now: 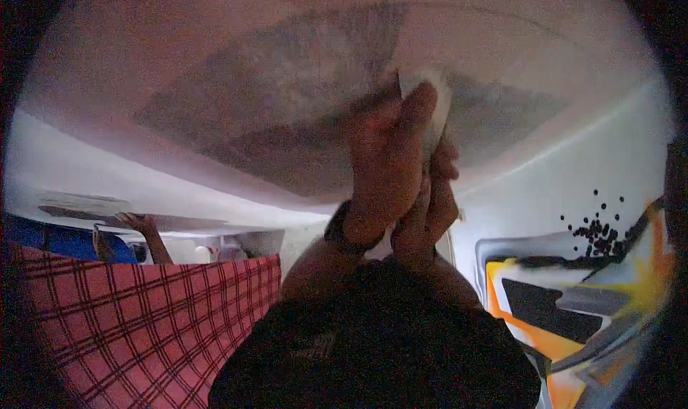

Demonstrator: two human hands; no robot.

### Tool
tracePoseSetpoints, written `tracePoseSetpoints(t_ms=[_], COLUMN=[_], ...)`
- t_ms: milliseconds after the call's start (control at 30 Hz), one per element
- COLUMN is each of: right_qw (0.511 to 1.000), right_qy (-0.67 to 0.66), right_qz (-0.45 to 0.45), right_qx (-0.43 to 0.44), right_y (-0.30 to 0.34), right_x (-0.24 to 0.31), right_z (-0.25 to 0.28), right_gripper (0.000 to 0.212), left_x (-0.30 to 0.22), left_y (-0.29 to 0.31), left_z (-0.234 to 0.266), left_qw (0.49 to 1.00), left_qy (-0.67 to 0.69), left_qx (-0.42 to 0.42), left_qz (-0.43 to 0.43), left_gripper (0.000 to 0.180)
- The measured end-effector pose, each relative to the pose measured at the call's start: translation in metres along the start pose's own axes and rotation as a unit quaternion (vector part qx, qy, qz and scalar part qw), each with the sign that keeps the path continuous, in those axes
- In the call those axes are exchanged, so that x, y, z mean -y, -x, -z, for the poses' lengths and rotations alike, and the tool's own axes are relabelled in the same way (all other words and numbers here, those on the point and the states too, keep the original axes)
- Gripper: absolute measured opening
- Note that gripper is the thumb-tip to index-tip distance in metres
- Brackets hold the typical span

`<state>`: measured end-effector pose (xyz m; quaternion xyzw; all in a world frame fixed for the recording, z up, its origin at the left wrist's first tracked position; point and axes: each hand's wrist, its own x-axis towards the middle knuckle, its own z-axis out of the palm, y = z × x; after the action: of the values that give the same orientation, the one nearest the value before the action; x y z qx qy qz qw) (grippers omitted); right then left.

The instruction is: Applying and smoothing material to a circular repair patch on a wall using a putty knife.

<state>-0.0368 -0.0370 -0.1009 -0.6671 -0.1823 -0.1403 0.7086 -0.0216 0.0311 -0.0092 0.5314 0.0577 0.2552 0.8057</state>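
Block of pale material (442, 97) pinched in left hand (387, 151), pointing lengthwise toward grey fan-shaped overhead patch (287, 87); right hand (433, 212) farther from patch, grip unclear.

Dim, grainy; dark rim, edges bowed

Has ceiling (494, 29) overhead, block (438, 82) ctr, right up by it; gets L hand (387, 147) at block, R hand (438, 205) lower, to R; sees cloth (158, 323) low L, another person's hand (134, 220) beyond; has wall (516, 201) w/ mural (555, 344) far R.
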Motion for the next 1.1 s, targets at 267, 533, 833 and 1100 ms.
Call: tracePoseSetpoints(t_ms=[267,533,833,1100], right_qw=[0.996,0.998,0.995,0.992], right_qy=[0.000,-0.060,-0.085,-0.003], right_qz=[0.083,0.023,-0.042,-0.118], right_qx=[-0.031,0.015,0.015,0.032], right_y=[-0.009,-0.017,-0.014,-0.039], right_x=[0.000,0.028,0.050,0.114], right_z=[0.003,-0.001,-0.003,-0.008], right_gripper=[0.051,0.051,0.049,0.047], left_x=[-0.001,-0.011,-0.009,-0.013], left_y=[-0.001,-0.005,0.000,-0.001], left_z=[-0.010,-0.009,-0.008,-0.004], left_qw=[1.000,0.999,1.000,1.000], left_qy=[-0.004,0.006,0.014,0.021], left_qx=[0.001,-0.001,-0.009,0.002], left_qz=[-0.027,-0.033,-0.019,-0.012], left_gripper=[0.024,0.025,0.026,0.027])
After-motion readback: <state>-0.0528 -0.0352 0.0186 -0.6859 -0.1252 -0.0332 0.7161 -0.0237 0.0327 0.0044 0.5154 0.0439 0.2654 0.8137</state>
